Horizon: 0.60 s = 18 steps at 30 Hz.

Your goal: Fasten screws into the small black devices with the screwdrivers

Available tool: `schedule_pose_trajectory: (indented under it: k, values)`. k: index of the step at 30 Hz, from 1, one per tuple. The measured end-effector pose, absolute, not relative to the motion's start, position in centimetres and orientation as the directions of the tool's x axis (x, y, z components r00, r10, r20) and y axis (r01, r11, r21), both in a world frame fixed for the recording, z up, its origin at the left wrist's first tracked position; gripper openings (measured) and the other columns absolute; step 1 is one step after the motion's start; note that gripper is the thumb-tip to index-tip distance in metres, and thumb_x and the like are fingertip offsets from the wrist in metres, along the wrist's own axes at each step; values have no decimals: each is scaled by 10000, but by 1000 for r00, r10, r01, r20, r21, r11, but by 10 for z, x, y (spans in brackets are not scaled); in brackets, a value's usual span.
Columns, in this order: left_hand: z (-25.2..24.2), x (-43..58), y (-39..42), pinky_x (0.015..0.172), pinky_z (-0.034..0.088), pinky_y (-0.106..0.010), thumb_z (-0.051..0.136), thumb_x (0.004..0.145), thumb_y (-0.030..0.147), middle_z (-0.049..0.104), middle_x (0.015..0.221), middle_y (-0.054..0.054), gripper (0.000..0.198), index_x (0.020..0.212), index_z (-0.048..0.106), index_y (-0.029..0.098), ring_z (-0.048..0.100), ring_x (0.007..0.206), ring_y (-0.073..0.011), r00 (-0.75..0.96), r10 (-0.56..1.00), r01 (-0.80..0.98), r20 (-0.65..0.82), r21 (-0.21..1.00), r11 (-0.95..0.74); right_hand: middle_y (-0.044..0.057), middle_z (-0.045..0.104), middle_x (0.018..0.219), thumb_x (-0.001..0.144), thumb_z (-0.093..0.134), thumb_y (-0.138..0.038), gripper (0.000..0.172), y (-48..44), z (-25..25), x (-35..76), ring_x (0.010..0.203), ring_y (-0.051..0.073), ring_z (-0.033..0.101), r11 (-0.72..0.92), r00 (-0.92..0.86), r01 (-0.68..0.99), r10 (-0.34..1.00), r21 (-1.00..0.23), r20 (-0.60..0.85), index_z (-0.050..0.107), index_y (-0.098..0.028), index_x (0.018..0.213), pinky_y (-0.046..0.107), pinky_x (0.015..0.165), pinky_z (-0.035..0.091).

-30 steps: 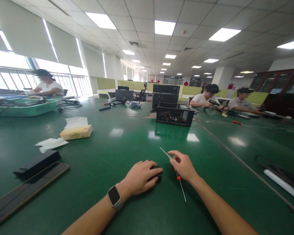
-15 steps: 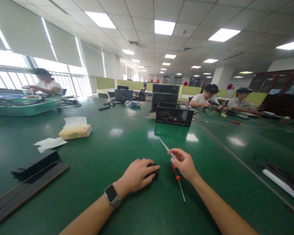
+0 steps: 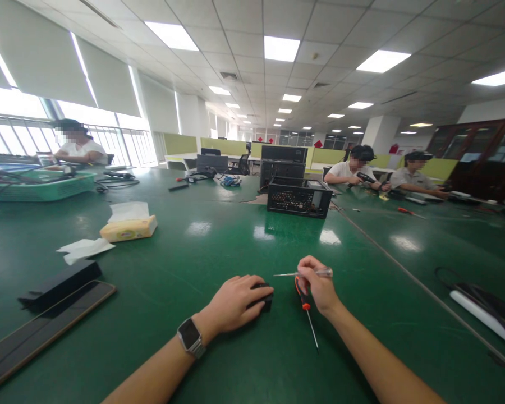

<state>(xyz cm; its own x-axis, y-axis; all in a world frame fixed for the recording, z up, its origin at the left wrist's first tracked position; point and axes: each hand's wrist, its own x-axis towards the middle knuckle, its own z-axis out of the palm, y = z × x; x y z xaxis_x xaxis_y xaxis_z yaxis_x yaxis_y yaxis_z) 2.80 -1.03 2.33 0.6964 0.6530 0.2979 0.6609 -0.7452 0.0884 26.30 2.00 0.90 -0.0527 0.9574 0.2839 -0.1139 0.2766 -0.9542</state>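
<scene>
My left hand (image 3: pixel 240 302), a watch on its wrist, rests on the table with its fingers curled over a small black block (image 3: pixel 267 304). Most of that block is hidden under the fingers, so its kind cannot be made out. In my right hand (image 3: pixel 317 285) is a thin screwdriver (image 3: pixel 325 272) with a clear handle, pinched between the fingers. Its shaft lies nearly level and points left, toward the block. Below the right hand, a second screwdriver (image 3: pixel 306 306) with a black and orange handle lies on the table, its tip toward me.
Ahead stands an open black computer case (image 3: pixel 299 197). A tissue pack (image 3: pixel 128 229), a black bracket-like piece (image 3: pixel 63 285) and a dark flat panel (image 3: pixel 46 331) lie left. A green basket (image 3: pixel 46 188) is farther back. Co-workers sit at the far sides. A white-edged device (image 3: pixel 483 320) lies right.
The screwdriver in my right hand has turned from pointing up and away to pointing left, with its handle now toward the right. My left hand stays on the block.
</scene>
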Motion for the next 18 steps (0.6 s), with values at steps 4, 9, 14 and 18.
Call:
schedule_pose_trajectory:
  k: [4, 9, 14, 18]
  values:
    - [23, 26, -10, 816, 447, -297, 447, 945, 349, 604, 1194, -20, 312, 1239, 539, 301, 581, 997, -184, 705, 642, 636, 302, 131, -761, -29, 567, 467, 770, 576, -371, 222, 18, 10, 262, 360, 101, 503, 175, -203, -130, 959, -976, 198, 566, -168, 683, 195, 357, 331]
    - [23, 28, -13, 869, 410, -329, 438, 960, 354, 628, 1167, -36, 254, 1127, 590, 237, 566, 996, -182, 703, 589, 602, 398, 109, -791, -52, 564, 464, 739, 653, -312, 198, 11, 14, 256, 346, 90, 502, 157, -279, -173, 939, -972, 202, 532, -176, 659, 185, 356, 355]
    - [22, 32, -13, 745, 395, -296, 455, 956, 352, 650, 863, -44, 262, 850, 613, 172, 546, 830, -168, 559, 607, 658, 565, 143, -739, -46, 586, 490, 721, 679, -287, 197, 8, 14, 254, 367, 87, 517, 185, -303, -196, 923, -963, 238, 527, -176, 660, 182, 368, 366]
    - [19, 31, -11, 727, 383, -288, 441, 959, 271, 630, 808, -40, 237, 825, 606, 167, 514, 784, -157, 586, 539, 571, 605, 164, -804, -41, 594, 495, 705, 699, -277, 180, 10, 10, 254, 386, 93, 531, 186, -341, -185, 909, -965, 240, 552, -173, 691, 186, 381, 383]
